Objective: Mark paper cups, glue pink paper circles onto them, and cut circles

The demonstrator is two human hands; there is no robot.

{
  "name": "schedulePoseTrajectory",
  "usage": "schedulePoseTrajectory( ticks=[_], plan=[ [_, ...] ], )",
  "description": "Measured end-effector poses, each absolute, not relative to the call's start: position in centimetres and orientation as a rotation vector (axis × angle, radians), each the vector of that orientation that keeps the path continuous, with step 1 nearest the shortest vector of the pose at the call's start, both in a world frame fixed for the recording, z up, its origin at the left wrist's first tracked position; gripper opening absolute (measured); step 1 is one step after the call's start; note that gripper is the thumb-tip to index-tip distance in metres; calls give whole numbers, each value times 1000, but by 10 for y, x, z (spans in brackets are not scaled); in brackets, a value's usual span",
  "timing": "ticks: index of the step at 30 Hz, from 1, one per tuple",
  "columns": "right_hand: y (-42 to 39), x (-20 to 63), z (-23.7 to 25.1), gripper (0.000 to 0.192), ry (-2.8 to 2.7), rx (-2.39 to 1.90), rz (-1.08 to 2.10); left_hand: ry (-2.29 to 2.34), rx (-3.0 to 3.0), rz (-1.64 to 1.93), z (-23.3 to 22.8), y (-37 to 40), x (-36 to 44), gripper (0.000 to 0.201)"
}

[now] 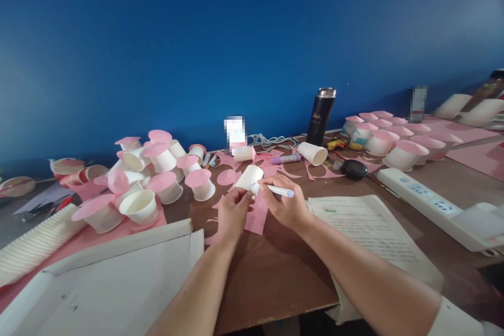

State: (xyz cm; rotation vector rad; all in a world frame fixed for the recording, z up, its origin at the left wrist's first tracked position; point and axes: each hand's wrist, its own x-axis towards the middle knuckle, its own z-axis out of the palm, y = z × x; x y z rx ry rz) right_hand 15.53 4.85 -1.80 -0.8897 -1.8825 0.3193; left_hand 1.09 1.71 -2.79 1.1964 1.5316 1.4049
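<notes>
My left hand (232, 213) holds a white paper cup (249, 176) tilted on its side over the brown table (271, 268). My right hand (286, 203) grips a white glue stick (279, 190) whose tip touches the cup's rim. A pink paper piece (256, 216) lies on the table just under both hands. Another purple glue stick (285, 158) and a cup lying on its side (313, 153) rest farther back.
Many cups with pink paper lids are heaped at the left (157, 173) and lined up at the right (388, 136). A black flask (321, 116) stands by the blue wall. An open book (366, 231), a white power strip (425, 199), a cup stack (35, 244) and a white box lid (110, 278) surround me.
</notes>
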Motion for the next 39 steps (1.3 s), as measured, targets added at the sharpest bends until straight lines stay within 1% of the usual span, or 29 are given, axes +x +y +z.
schedulePoseTrajectory(
  ticks=[3, 7, 12, 16, 21, 25, 28, 34, 39],
  plan=[
    [48, 155, -19, 12, -1919, -857, 341, 1524, 1206, 1416, -29, 18, 10, 25],
    [49, 155, -21, 13, -1850, -937, 276, 1540, 1189, 1399, -29, 18, 10, 24],
    [47, 155, -20, 13, -1931, -853, 360, 1543, 1201, 1401, -27, 16, 10, 25],
    [47, 155, -19, 13, -1874, -892, 304, 1550, 1188, 1398, -28, 17, 10, 25],
    [46, 155, -18, 13, -1943, -838, 341, 1524, 1197, 1423, -29, 17, 9, 25],
    [47, 154, -21, 14, -1895, -889, 300, 1529, 1171, 1421, -29, 17, 9, 25],
    [49, 155, -21, 14, -1856, -895, 304, 1461, 1082, 1437, -31, 19, 9, 24],
    [52, 156, -16, 13, -1707, -855, 321, 1241, 721, 1512, -34, 21, 7, 28],
    [53, 156, -16, 12, -1690, -849, 338, 1197, 675, 1520, -32, 21, 8, 29]
  ],
)
